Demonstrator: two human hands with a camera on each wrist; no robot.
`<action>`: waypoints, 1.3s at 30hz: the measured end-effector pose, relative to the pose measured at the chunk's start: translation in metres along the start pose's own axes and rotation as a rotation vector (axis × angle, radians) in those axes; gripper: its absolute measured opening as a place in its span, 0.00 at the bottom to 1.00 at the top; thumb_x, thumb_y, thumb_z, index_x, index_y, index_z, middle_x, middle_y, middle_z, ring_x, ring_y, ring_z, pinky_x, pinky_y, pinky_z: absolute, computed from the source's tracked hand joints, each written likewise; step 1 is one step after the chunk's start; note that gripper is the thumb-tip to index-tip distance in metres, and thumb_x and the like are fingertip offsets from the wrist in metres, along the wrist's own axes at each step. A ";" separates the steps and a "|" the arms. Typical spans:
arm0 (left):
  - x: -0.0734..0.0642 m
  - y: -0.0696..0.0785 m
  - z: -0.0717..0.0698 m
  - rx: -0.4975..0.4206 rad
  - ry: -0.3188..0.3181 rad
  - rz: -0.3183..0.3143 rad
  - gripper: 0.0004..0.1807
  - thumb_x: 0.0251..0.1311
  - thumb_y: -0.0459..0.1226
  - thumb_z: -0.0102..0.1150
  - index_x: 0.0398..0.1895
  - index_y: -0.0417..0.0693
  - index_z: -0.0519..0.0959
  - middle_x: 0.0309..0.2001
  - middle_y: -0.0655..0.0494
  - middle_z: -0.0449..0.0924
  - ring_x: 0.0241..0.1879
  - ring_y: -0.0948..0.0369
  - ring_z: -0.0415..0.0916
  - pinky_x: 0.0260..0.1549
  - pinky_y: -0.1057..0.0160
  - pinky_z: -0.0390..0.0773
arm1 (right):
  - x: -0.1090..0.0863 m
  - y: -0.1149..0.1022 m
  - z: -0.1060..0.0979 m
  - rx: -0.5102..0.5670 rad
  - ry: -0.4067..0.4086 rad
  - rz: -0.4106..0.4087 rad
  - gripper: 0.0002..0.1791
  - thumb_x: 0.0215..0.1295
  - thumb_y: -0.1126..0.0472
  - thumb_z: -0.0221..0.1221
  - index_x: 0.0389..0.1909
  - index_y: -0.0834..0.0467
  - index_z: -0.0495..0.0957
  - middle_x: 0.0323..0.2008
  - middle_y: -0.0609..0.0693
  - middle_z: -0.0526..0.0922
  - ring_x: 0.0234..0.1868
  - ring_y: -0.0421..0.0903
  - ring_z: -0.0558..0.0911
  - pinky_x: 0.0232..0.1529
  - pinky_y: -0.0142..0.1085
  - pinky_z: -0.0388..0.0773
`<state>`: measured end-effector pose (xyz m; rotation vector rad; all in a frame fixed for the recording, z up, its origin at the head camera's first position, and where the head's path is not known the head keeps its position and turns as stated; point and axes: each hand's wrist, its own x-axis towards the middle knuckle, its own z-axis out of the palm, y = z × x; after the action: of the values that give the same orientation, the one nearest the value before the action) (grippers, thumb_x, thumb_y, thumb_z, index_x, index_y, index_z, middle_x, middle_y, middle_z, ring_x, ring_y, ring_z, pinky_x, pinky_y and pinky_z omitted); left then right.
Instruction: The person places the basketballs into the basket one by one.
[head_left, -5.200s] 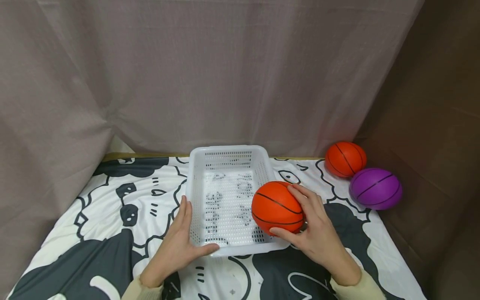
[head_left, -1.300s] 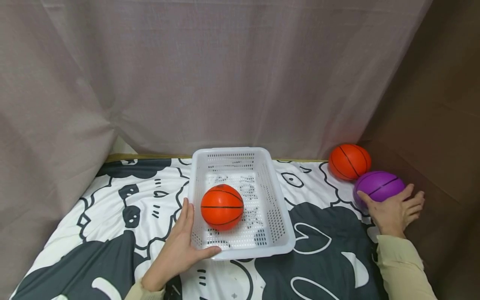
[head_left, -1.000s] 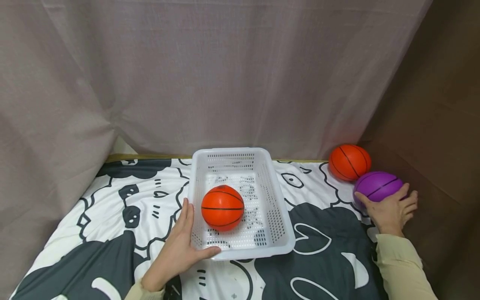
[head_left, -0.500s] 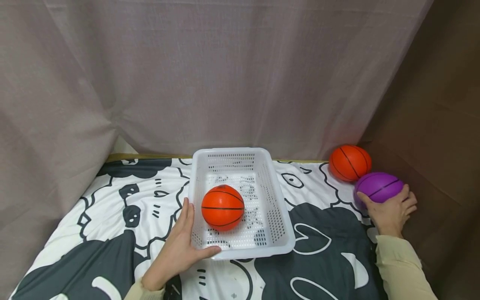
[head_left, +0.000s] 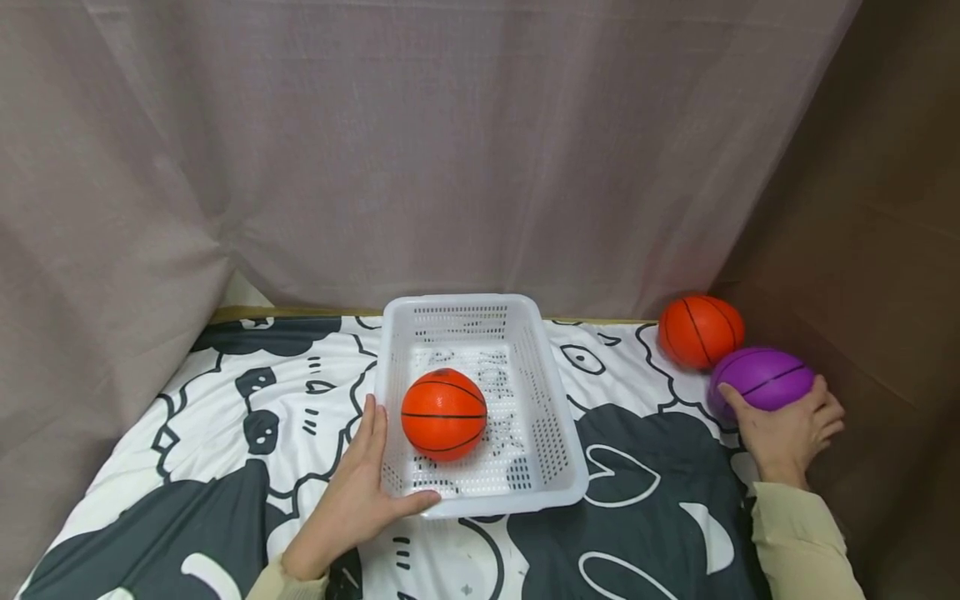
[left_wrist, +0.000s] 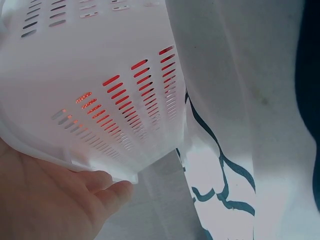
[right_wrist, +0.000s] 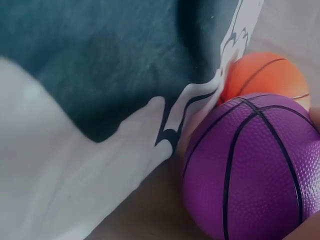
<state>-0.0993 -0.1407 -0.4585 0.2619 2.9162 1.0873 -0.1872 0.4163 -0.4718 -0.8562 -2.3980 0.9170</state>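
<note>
A white perforated plastic basket [head_left: 558, 417] stands on the cloth in the middle of the head view. Inside it, toward the left, lies an orange toy basketball [head_left: 444, 414]. My left hand [head_left: 358, 492] rests against the basket's near left corner, straight fingers along the side and thumb over the front rim. The left wrist view has those fingers [left_wrist: 102, 187] just under the rim. At the far right my right hand [head_left: 786, 429] grips a purple toy basketball [head_left: 761, 377], thumb on its near left and fingers round its right side. In the right wrist view the purple basketball [right_wrist: 250, 170] fills the lower right.
Another orange basketball [head_left: 701, 332] sits just behind the purple one, overlapping it in this view. Grey-brown curtain [head_left: 480, 150] hangs behind, and a darker brown cloth wall [head_left: 885, 350] borders the right side. A black-and-white patterned cloth [head_left: 292, 400] covers the surface.
The right hand has let go of the orange basketball, which now lies in the basket, and has moved right onto the purple one. Both balls there shifted slightly nearer. Left hand stays.
</note>
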 end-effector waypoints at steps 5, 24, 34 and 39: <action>0.000 -0.001 0.001 0.001 0.000 -0.006 0.73 0.37 0.72 0.65 0.78 0.45 0.38 0.77 0.57 0.22 0.75 0.44 0.37 0.65 0.37 0.53 | -0.009 -0.003 -0.005 -0.012 0.001 0.031 0.67 0.46 0.34 0.68 0.77 0.53 0.36 0.71 0.66 0.38 0.71 0.65 0.36 0.66 0.68 0.32; 0.000 0.000 0.000 -0.027 0.006 -0.013 0.73 0.36 0.70 0.68 0.78 0.44 0.39 0.78 0.56 0.24 0.75 0.44 0.38 0.65 0.37 0.54 | -0.056 -0.049 -0.023 0.026 0.032 -0.080 0.65 0.40 0.35 0.72 0.76 0.48 0.45 0.68 0.66 0.49 0.68 0.60 0.47 0.62 0.66 0.45; 0.000 -0.001 0.001 -0.026 0.024 0.006 0.74 0.35 0.72 0.66 0.78 0.43 0.41 0.78 0.53 0.26 0.74 0.44 0.39 0.65 0.37 0.54 | -0.073 -0.066 -0.018 0.075 -0.013 -0.135 0.64 0.42 0.38 0.73 0.76 0.49 0.46 0.69 0.64 0.51 0.66 0.59 0.50 0.57 0.67 0.52; -0.001 -0.001 0.001 -0.025 0.021 0.000 0.75 0.34 0.75 0.63 0.78 0.43 0.40 0.78 0.52 0.26 0.75 0.44 0.38 0.65 0.37 0.54 | -0.083 -0.076 -0.015 0.100 -0.044 -0.172 0.63 0.41 0.40 0.74 0.76 0.48 0.48 0.69 0.61 0.51 0.67 0.56 0.51 0.55 0.66 0.57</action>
<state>-0.0988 -0.1410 -0.4599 0.2524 2.9184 1.1322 -0.1492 0.3221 -0.4218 -0.5882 -2.3967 0.9868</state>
